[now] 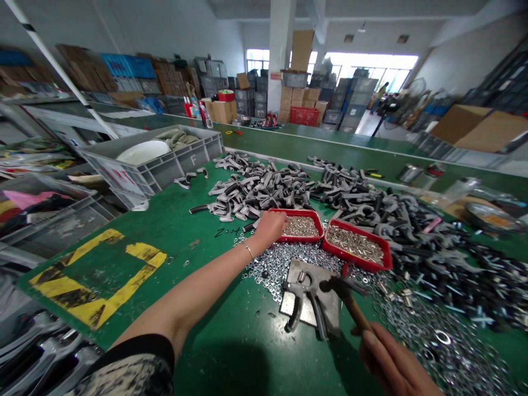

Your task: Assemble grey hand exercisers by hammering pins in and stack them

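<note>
- Fingers [371, 346] of the right hand [396, 366] wrap a wooden-handled hammer [350, 302], its head raised above a steel jig [309, 294]
- Left hand [268, 230] bent over a red tray [305, 213] of small metal parts, grip unclear, beside scattered washers [272, 269]

Surface: green workbench [165, 231]
Marking: yellow-and-black tape rectangle [99, 280]
Heaps: dark metal brackets [264, 187], loose steel washers [280, 269]
Containers: red tray [299, 225] of small metal parts, red tray [357, 245] of metal pins, grey plastic crate [152, 159]
Also: what looks like a steel plate [293, 311]
</note>
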A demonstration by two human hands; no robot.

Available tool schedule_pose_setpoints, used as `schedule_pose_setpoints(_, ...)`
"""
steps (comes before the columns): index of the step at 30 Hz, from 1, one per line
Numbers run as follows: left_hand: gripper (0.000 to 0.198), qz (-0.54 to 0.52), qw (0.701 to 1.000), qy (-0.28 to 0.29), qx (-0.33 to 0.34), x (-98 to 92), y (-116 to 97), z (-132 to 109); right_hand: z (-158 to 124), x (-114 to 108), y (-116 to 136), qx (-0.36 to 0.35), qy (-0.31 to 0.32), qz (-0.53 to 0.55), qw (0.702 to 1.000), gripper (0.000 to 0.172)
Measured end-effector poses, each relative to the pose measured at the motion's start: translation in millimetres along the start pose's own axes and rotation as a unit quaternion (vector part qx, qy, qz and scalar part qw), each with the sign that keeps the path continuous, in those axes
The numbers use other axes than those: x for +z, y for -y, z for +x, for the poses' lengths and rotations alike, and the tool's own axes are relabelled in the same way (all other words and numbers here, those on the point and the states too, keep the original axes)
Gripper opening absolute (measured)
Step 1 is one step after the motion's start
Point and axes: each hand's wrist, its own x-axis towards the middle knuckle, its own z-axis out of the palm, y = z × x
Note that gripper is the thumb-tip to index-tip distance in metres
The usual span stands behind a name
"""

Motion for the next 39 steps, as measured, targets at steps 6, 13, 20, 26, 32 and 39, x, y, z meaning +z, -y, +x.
schedule_pose_setpoints(6,0.022,-0.145,0.987,0.038,0.058,1.4,-31,-47,31,19,30,-0.067,0.093,-0.051,0.992,0.041)
schedule_pose_setpoints(13,0.019,-0.222,0.968,0.117,0.026,19.0,-42,-82,37,17,21,-0.039,0.064,0.006,0.997,0.046)
schedule_pose_setpoints(20,0.021,-0.178,0.975,0.133,0.027,36.2,-56,-67,27,22,1,0.161,0.068,0.251,0.952,0.059)
schedule_pose_setpoints(26,0.020,-0.138,0.979,0.141,0.046,40.3,-55,-68,17,36,-11,0.171,0.004,0.340,0.925,0.054)
schedule_pose_setpoints(32,0.021,-0.066,0.986,0.122,0.089,44.6,-64,-76,13,42,-8,0.153,0.023,0.340,0.928,0.050)
schedule_pose_setpoints(39,0.021,0.097,0.964,0.094,0.228,51.8,-67,-80,25,23,-13,0.075,0.063,0.203,0.974,0.042)
